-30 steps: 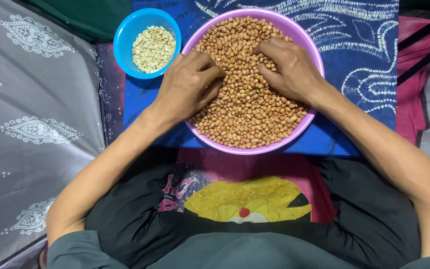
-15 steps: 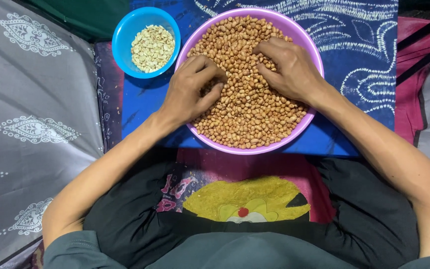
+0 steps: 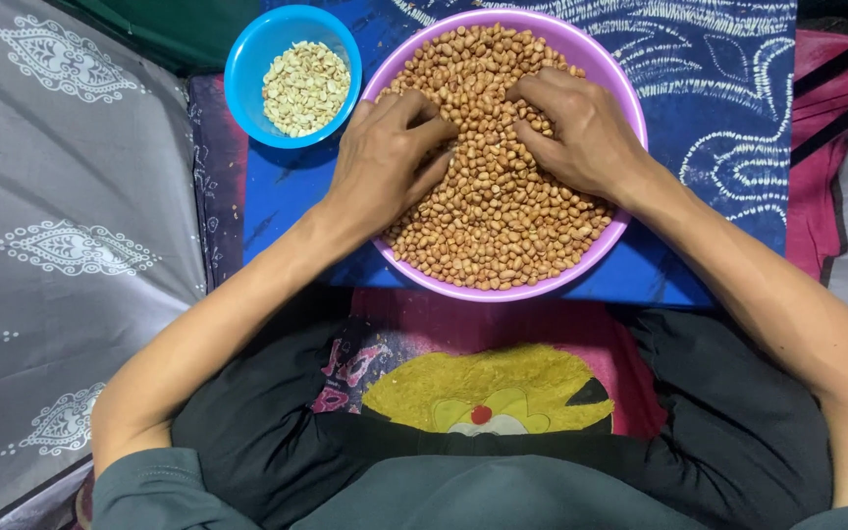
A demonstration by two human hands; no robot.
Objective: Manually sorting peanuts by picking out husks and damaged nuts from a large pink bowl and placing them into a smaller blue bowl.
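Left hand (image 3: 385, 162) and right hand (image 3: 581, 128) rest palm-down on peanuts (image 3: 503, 216) in round purple bowl (image 3: 630, 211), fingers loosely curled, pointing inward; grip unclear. Blue bowl (image 3: 247, 59) just left.

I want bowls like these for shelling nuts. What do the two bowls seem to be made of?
The large round purple bowl and the small round blue bowl both look like moulded plastic: bright uniform colour, thin smooth rims, a faint sheen. Glazed or enamelled ware cannot be ruled out.
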